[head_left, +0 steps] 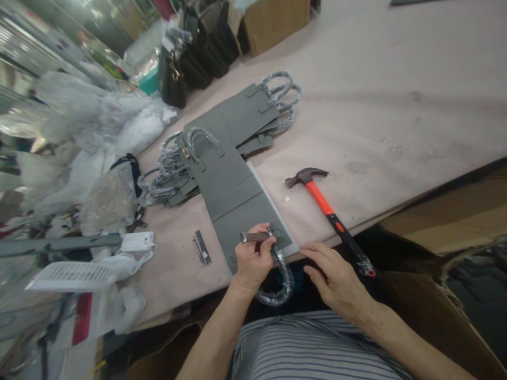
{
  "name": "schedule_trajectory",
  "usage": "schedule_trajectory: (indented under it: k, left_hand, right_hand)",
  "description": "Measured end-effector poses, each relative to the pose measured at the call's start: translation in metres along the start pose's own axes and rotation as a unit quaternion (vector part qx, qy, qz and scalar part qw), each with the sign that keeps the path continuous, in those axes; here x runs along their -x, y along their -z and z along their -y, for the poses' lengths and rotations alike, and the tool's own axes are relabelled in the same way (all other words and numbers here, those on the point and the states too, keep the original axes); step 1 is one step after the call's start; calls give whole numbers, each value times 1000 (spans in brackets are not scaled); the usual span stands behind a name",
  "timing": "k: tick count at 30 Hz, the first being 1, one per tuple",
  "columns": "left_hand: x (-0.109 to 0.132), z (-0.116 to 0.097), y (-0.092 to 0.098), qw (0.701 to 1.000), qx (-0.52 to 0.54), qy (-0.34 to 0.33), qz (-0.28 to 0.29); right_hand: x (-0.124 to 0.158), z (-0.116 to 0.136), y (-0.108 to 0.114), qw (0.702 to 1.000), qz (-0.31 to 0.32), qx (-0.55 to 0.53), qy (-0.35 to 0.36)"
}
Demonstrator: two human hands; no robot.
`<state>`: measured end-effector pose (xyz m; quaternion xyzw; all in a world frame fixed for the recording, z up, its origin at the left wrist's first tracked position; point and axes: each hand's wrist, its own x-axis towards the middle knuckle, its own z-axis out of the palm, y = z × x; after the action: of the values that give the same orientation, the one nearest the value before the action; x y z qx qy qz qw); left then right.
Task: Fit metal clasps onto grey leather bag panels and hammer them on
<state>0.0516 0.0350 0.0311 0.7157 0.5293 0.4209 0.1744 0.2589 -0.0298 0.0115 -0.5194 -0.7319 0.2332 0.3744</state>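
My left hand (252,265) is closed around a short metal punch (253,237), which lies sideways across the fingers. It is above the near end of a grey bag panel (233,179), next to a small tab there. A plastic-wrapped handle (285,287) loops from that end over the table edge. My right hand (336,277) holds nothing, its fingers apart, with the fingertips by the corner of a pale board (273,203) under the panel. To the right lies a claw hammer (322,200) with an orange and black grip, its end past the table edge.
More grey panels (237,113) with wrapped handles are stacked farther back on the table (396,95). Small slim tools (202,248) lie at left. Dark bags (194,58) and a cardboard box (275,24) stand behind. Clear plastic (91,105) is heaped at far left.
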Motion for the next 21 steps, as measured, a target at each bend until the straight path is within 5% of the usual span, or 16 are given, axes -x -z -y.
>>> schedule_trajectory:
  k: [6, 12, 17, 21]
  left_hand:
    - [-2, 2, -1, 1000, 3, -5, 7]
    - [-5, 1, -3, 1000, 8, -10, 11]
    - [-6, -1, -4, 999, 26, -4, 29]
    - [-6, -1, -4, 998, 37, 16, 44]
  right_hand:
    - [18, -4, 8, 998, -49, 33, -18]
    - [3, -16, 31, 978, -117, 161, -63]
    - [-30, -23, 42, 945, 22, 265, -188]
    - [-59, -23, 48, 933, 61, 30, -352]
